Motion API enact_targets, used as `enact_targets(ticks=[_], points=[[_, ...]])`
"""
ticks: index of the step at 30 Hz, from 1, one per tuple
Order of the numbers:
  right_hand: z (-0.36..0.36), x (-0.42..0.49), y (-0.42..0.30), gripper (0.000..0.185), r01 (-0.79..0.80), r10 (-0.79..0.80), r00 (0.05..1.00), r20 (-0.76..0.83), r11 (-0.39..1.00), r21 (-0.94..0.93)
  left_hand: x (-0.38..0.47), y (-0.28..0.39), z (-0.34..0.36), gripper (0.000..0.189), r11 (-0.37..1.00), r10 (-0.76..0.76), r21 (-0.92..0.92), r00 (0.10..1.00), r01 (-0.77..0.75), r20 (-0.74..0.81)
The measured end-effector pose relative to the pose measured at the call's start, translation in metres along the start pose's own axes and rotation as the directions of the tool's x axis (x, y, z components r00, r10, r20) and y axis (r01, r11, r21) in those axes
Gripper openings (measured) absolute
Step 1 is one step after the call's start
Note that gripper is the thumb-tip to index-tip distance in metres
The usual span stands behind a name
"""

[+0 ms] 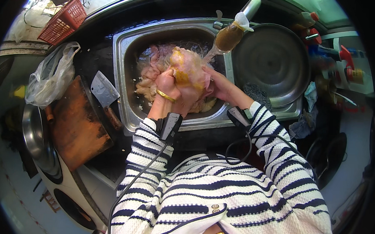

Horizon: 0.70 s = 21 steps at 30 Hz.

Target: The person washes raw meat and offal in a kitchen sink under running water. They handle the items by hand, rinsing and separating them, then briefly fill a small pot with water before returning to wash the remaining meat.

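Over the metal sink basin (122, 91), my left hand (169, 86) grips the left side of a large piece of pale, raw animal offal (190, 68) with yellow patches. My right hand (218, 83) holds its right edge, the fingertips partly hidden behind it. Water runs onto the piece from a faucet (251, 7) whose spout has a brownish, cloth-like cover (228, 38). More raw, folded offal (152, 67) lies in the basin to the left of and below the held piece.
Right of the basin sit a large round dark pan (270, 62) and a scouring pad (257, 94). At left are a cleaver (104, 88), a wooden cutting board (78, 127), a clear plastic bag (54, 78) and a red basket (63, 21). Bottles (348, 58) stand far right.
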State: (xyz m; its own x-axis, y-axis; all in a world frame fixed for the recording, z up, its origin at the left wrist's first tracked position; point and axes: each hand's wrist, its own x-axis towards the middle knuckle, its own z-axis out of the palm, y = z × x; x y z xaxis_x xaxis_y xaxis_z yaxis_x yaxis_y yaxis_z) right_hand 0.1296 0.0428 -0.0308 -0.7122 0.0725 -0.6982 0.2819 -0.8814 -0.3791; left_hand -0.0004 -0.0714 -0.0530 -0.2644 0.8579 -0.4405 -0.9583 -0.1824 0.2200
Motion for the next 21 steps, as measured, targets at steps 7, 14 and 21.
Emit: enact_targets(ticks=[7,14,21], points=[[0.003,0.008,-0.007,0.03,0.356,-0.338,0.934,0.116,0.912,-0.204,-0.017,-0.008,0.018,0.029,0.809,0.213,0.564,0.977,-0.166,-0.017],[0.023,0.005,0.001,0.025,0.321,-0.293,0.947,0.13,0.88,-0.35,-0.006,-0.005,0.014,0.019,0.99,-0.021,0.143,1.0,0.02,0.004],[0.025,-0.009,0.006,0.026,0.237,-0.207,0.972,0.114,0.873,-0.426,0.036,0.017,-0.021,0.018,0.994,0.086,0.085,0.968,-0.068,-0.234]])
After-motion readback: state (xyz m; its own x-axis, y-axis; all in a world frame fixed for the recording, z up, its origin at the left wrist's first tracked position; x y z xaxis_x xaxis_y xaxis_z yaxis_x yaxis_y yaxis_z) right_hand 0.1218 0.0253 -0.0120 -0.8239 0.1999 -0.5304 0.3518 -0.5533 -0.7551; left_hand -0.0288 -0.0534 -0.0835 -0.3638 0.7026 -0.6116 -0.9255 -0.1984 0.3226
